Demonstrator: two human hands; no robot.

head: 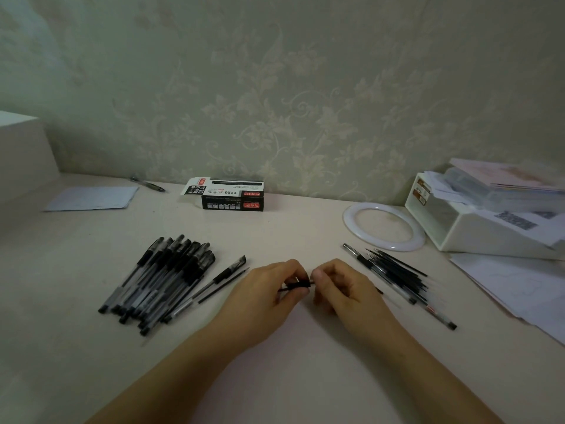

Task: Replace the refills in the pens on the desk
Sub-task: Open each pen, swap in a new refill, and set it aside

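Both forearms are bare to the frame's edge, and the left hand point(269, 289) and right hand point(339, 286) wear nothing.

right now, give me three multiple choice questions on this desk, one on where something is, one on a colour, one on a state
1. Where does the big pile of capped pens lie?
A. left of the hands
B. inside the white organizer
C. on the ring light

2. What colour is the ring light?
A. red
B. white
C. black

3. What are the two hands doing?
A. lying flat on the desk
B. both holding one small black pen part between them
C. lifting the pen box

Answers:
1. A, the pile lies on the desk to the left of the left hand.
2. B, the ring is white, beside the white organizer.
3. B, the left hand and right hand pinch the black pen part at its two ends, above the desk.
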